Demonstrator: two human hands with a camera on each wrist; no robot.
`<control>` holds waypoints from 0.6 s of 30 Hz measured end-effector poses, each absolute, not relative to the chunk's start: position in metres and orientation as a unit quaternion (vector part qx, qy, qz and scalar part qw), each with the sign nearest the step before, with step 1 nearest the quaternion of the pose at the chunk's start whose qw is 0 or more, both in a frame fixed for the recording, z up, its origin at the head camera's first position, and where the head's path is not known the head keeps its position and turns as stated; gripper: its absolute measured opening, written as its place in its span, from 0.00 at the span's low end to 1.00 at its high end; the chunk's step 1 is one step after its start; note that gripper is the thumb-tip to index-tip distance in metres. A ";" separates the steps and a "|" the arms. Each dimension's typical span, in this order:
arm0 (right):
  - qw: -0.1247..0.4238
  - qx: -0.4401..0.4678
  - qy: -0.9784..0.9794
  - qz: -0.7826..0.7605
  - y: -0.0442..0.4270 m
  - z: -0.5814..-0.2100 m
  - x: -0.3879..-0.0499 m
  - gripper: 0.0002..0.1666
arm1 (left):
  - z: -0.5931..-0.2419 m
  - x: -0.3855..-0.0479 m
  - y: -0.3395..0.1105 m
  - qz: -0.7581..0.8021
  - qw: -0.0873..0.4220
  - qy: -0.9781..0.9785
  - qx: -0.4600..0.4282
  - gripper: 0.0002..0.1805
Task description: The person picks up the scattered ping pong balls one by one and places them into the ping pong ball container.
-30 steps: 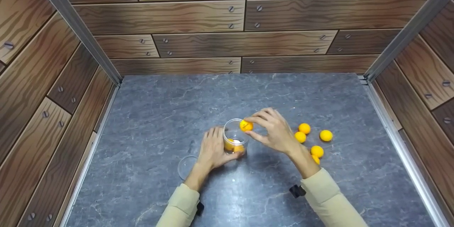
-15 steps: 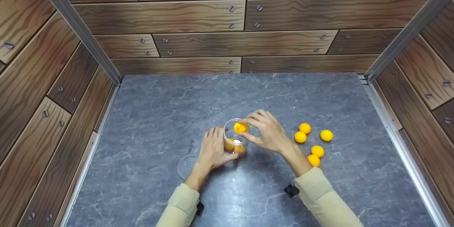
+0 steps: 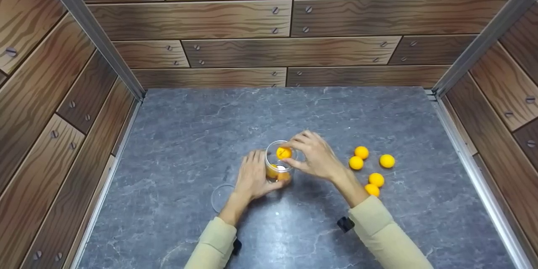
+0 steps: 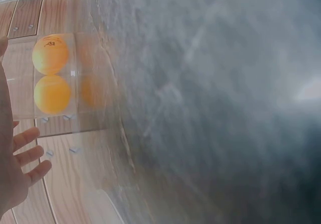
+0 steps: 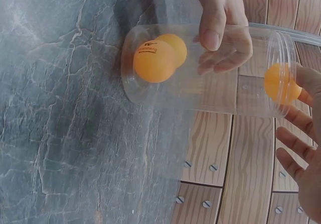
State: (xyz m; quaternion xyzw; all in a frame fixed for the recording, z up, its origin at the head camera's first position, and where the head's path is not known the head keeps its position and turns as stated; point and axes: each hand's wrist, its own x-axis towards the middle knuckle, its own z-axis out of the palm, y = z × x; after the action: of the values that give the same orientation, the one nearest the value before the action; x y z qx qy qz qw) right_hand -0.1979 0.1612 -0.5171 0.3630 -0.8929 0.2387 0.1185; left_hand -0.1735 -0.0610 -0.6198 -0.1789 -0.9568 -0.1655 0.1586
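A clear plastic jar (image 5: pixel 210 96) stands upright on the table, with two orange table tennis balls (image 5: pixel 154 62) visible at its bottom. My left hand (image 3: pixel 253 176) grips the jar's side, thumb in front and fingers behind. At the jar's mouth, my right hand (image 3: pixel 315 155) pinches another orange table tennis ball (image 3: pixel 283 153) between thumb and fingers. From the right wrist, that ball shows just inside the threaded rim, beside the right hand (image 5: pixel 307 143). The left wrist view has part of the left hand (image 4: pixel 15 169) and the two lower balls (image 4: pixel 51 73).
Several loose orange balls (image 3: pixel 376 180) lie on the grey marbled table (image 3: pixel 201 126), right of the right hand. A clear round lid (image 3: pixel 220 198) lies flat beside the left wrist. Wood-patterned walls (image 3: pixel 235 52) border the table at the back and sides.
My right hand has moved left and slightly down, taking the pinched ball from the jar's right rim into its mouth. The left hand and jar have stayed put.
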 end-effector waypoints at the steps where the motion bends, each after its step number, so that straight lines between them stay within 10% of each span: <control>1: 0.116 0.363 -0.894 0.235 0.161 -0.517 -0.198 0.22 | -0.620 -0.174 -0.061 -0.166 0.161 -0.956 -0.180 0.57; 18: 0.116 0.378 -0.899 0.190 0.156 -0.513 -0.199 0.22 | -0.621 -0.174 -0.062 -0.154 0.159 -0.958 -0.181 0.56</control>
State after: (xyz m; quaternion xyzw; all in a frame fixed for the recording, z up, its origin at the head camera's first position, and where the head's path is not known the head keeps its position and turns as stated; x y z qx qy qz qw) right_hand -0.1987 0.1557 -0.5127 0.3778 -0.8986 0.1904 0.1162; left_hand -0.1741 -0.0621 -0.6210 -0.1815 -0.9582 -0.1536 0.1591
